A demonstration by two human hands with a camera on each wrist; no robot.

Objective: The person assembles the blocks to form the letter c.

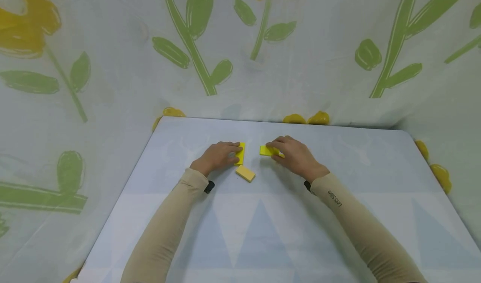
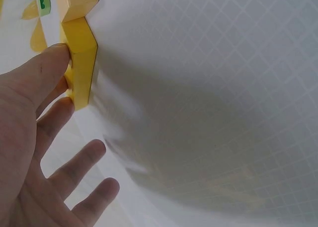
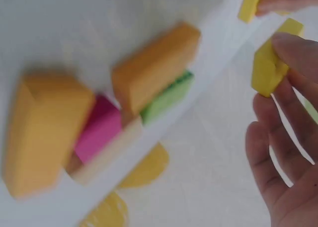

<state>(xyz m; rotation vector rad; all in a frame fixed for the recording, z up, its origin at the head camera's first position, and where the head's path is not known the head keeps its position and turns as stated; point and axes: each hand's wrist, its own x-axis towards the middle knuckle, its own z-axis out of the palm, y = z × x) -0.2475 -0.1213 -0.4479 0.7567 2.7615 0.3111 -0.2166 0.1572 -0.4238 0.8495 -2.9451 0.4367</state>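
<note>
My left hand [image 1: 219, 155] pinches a flat yellow block [image 1: 242, 153] on the table, thumb on one side and fingertips on the other. In the left wrist view, its other fingers spread away from the yellow block [image 2: 84, 70]. A pale yellow block [image 1: 245, 173] lies just below it, and their ends look close or touching. To the right, my right hand [image 1: 297, 155] holds a second yellow block [image 1: 264, 150] between thumb and fingers. The right wrist view shows this yellow block [image 3: 264, 68] in the fingertips, with a gap to the left hand's block [image 3: 251, 3].
In the right wrist view, blurred orange blocks [image 3: 44, 132], a magenta block [image 3: 102, 130], a green piece [image 3: 168, 98] and a beige strip [image 3: 107, 155] sit near the table edge. A floral-patterned cloth [image 1: 319, 74] hangs behind the pale table [image 1: 263, 233].
</note>
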